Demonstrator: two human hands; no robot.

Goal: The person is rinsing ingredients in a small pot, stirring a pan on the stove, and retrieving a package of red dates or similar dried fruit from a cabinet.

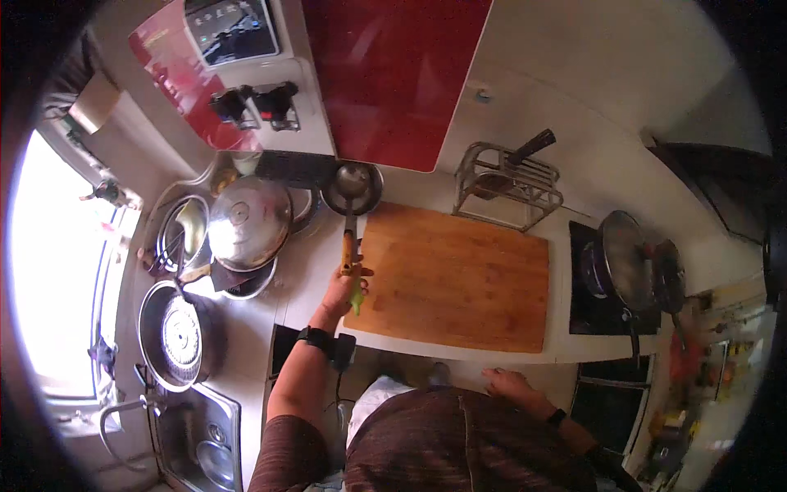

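Observation:
My left hand [340, 292] grips the yellow-brown handle of a metal ladle [348, 249] at the left edge of the wooden cutting board [455, 277]. The ladle's round head lies over a dark round bowl or pan [376, 192] by the back wall. A small light-green object [356, 299] shows at the same hand's fingers; what it is cannot be made out. Low in front of the counter, to the right of my body, my right hand [513, 386] hangs with loosely bent fingers, and no object shows in it.
A metal rack [510, 184] holding a dark-handled tool stands behind the board. To the right, a lidded pan [627, 264] sits on the black cooktop [581, 313]. At left are a domed metal lid [249, 224], a large pan [169, 335] and a sink [190, 424] with a faucet [123, 406].

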